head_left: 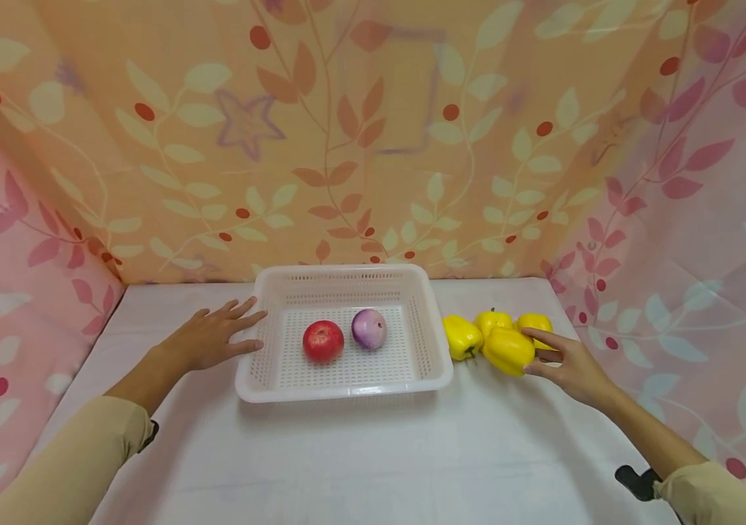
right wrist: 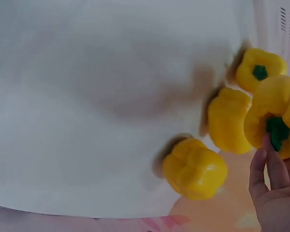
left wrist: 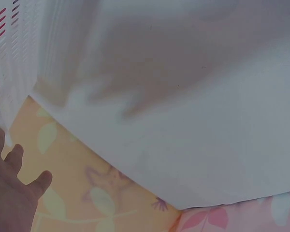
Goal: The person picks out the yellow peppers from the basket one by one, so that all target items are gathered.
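Note:
A white plastic basket stands on the table, holding a red pomegranate-like fruit and a purple onion. My left hand is at the basket's left rim with fingers spread and straight; whether they touch it I cannot tell. To the right of the basket, my right hand holds a yellow bell pepper by its stem end, between thumb and fingers. In the right wrist view this pepper appears lifted, its green stem beside the fingertips. Three more yellow peppers lie close by on the table.
White cloth covers the table. An orange leaf-patterned curtain rises behind the basket, and pink patterned curtains flank both sides. One yellow pepper lies right against the basket's right side.

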`<state>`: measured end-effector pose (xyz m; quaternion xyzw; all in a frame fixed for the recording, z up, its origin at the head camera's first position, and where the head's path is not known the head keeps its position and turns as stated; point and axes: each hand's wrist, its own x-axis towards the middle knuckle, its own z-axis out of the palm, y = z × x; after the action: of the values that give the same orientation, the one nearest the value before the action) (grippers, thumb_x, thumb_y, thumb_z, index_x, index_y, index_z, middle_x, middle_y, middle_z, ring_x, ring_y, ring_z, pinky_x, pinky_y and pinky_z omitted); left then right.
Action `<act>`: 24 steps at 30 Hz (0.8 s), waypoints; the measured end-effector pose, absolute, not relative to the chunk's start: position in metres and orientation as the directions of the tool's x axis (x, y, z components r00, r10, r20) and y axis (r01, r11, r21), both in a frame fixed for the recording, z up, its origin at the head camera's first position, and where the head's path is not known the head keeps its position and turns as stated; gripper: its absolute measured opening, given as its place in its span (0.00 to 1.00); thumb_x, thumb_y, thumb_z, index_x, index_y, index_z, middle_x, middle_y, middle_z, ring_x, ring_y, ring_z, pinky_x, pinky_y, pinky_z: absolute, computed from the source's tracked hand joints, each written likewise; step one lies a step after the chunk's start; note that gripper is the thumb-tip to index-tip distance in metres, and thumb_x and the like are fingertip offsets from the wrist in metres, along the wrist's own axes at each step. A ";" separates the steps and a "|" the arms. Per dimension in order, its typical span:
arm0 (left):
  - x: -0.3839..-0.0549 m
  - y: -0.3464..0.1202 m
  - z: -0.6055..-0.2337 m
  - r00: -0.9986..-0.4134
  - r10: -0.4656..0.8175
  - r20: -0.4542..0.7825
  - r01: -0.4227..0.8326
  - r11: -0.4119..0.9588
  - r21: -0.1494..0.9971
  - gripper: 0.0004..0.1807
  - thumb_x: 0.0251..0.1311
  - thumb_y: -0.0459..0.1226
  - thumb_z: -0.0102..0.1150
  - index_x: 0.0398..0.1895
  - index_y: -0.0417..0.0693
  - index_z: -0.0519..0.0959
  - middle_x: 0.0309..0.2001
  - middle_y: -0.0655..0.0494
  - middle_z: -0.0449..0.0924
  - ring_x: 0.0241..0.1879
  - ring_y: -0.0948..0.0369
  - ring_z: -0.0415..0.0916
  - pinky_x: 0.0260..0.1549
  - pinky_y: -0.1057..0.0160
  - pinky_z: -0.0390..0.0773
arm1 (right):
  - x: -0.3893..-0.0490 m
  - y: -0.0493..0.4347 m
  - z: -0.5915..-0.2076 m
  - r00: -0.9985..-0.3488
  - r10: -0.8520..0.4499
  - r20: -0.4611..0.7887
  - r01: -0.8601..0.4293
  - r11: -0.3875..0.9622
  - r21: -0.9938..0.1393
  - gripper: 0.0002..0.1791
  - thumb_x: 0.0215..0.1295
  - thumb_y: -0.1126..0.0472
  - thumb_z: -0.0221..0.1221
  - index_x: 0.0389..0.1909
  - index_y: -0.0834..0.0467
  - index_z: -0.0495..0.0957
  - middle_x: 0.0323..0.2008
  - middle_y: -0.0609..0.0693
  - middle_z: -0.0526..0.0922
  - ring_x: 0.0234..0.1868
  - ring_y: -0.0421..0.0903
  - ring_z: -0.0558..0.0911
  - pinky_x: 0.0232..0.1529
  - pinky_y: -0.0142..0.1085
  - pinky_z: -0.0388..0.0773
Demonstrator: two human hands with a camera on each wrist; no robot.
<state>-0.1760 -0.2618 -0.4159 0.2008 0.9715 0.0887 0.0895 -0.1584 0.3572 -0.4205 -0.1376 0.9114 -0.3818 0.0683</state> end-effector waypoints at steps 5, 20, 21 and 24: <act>-0.177 -0.262 -0.416 -0.905 0.399 -0.148 0.364 0.906 0.215 0.40 0.67 0.64 0.48 0.76 0.54 0.61 0.78 0.42 0.51 0.74 0.36 0.47 0.64 0.26 0.50 | -0.153 0.366 -0.439 -0.959 -0.278 -0.049 -0.161 0.681 -0.714 0.39 0.62 0.57 0.69 0.72 0.63 0.65 0.68 0.68 0.66 0.59 0.69 0.77 0.47 0.40 0.83; -0.178 -0.262 -0.417 -0.905 0.396 -0.158 0.361 0.908 0.211 0.41 0.67 0.65 0.47 0.77 0.54 0.60 0.78 0.43 0.50 0.75 0.36 0.47 0.65 0.27 0.49 | -0.152 0.369 -0.479 -0.952 -0.306 -0.026 -0.190 0.654 -0.732 0.37 0.58 0.66 0.70 0.69 0.65 0.68 0.66 0.67 0.70 0.58 0.67 0.78 0.50 0.40 0.81; -0.178 -0.262 -0.418 -0.905 0.396 -0.157 0.361 0.909 0.211 0.42 0.67 0.65 0.47 0.77 0.54 0.60 0.78 0.43 0.50 0.75 0.37 0.47 0.65 0.27 0.49 | -0.152 0.369 -0.479 -0.952 -0.306 -0.026 -0.189 0.651 -0.735 0.37 0.58 0.67 0.70 0.69 0.65 0.68 0.66 0.67 0.70 0.58 0.67 0.78 0.50 0.40 0.81; -0.177 -0.262 -0.417 -0.905 0.399 -0.149 0.365 0.907 0.209 0.41 0.67 0.65 0.47 0.77 0.54 0.61 0.78 0.42 0.51 0.74 0.36 0.48 0.64 0.27 0.50 | -0.153 0.369 -0.479 -0.949 -0.314 -0.028 -0.193 0.648 -0.737 0.38 0.58 0.67 0.70 0.69 0.66 0.66 0.67 0.69 0.69 0.57 0.67 0.79 0.48 0.39 0.82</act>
<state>-0.1769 -0.2619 -0.4171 0.1966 0.9719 0.0886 0.0946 -0.1527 0.3691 -0.4791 -0.1403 0.9045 -0.3954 0.0767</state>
